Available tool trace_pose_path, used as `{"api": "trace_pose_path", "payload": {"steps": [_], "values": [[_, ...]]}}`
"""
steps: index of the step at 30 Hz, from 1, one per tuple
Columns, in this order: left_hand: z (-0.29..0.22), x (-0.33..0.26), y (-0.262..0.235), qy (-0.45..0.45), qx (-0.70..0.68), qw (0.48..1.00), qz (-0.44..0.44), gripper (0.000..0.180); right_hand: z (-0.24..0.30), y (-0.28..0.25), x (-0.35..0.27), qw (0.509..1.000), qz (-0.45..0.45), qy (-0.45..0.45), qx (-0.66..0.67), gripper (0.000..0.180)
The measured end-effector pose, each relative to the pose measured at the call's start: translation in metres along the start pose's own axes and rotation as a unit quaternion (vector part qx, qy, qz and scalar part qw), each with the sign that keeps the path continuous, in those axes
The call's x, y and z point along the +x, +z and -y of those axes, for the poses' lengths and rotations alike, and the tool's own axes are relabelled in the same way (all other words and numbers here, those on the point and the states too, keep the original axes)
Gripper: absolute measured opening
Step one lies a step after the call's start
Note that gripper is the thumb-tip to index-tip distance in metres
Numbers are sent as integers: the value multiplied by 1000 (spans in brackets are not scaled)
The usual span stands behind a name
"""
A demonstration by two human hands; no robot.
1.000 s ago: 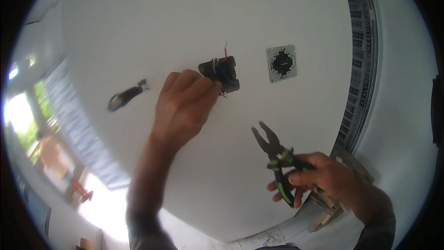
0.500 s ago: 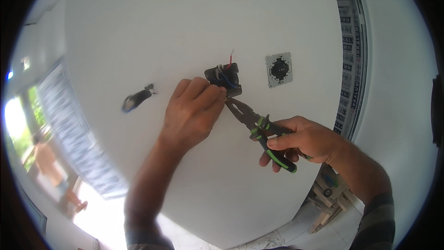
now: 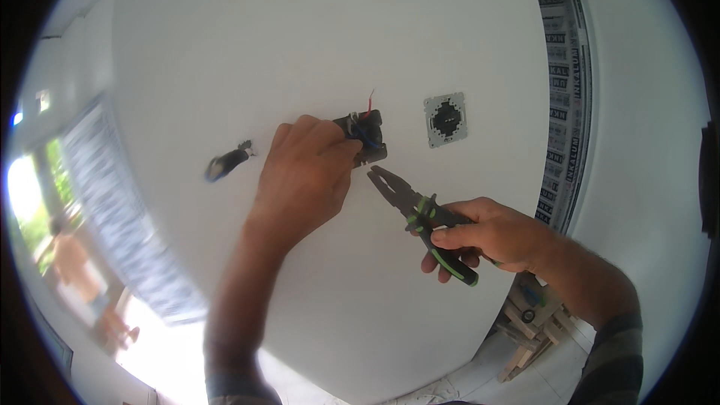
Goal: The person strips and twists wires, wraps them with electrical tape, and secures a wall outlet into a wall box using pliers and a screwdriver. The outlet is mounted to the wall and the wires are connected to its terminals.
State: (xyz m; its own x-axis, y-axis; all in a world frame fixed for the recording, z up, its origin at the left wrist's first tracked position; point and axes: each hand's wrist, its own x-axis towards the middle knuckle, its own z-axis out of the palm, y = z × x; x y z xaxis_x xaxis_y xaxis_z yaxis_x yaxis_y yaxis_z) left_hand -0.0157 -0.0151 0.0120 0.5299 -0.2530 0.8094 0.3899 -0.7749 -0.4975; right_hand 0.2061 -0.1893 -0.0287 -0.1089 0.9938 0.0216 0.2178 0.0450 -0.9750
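Wire work seems underway at the black box [image 3: 373, 135], midway between the wall's [image 3: 390, 315] side edges. The left hand [image 3: 304, 172] curls over its lower-left corner, grip hidden; the right hand [image 3: 487, 236] grasps pliers [image 3: 409, 201], tips parted just below. Closing them would call for clear fingers.

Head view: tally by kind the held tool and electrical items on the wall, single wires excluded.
Black-and-green metal pliers: 1
Black rectangular wall box: 1
Grey square-framed socket with black centre: 1
Black sleeved cable bundle: 1
Total: 4
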Motion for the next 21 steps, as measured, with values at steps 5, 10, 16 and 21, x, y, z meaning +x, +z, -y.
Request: {"api": "trace_pose_path", "payload": {"steps": [5, 10, 16, 21], "values": [[-1, 16, 16, -70, -7, 991, -117, 23, 0, -18, -16, 1000, -1, 1, 2, 42], [-1, 34, 32, -35, 20, 990, -138, 16, 18, -19, -34, 998, -60, -17, -9, 42], [-1, 38, 31, 3, -32, 999, -35, 11, 21, -40, -36, 955, -143, -42, -258, 39], [3, 41, 29, 19, -47, 999, -18, 11, 41, -50, -29, 914, -175, -38, -365, 34]]}}
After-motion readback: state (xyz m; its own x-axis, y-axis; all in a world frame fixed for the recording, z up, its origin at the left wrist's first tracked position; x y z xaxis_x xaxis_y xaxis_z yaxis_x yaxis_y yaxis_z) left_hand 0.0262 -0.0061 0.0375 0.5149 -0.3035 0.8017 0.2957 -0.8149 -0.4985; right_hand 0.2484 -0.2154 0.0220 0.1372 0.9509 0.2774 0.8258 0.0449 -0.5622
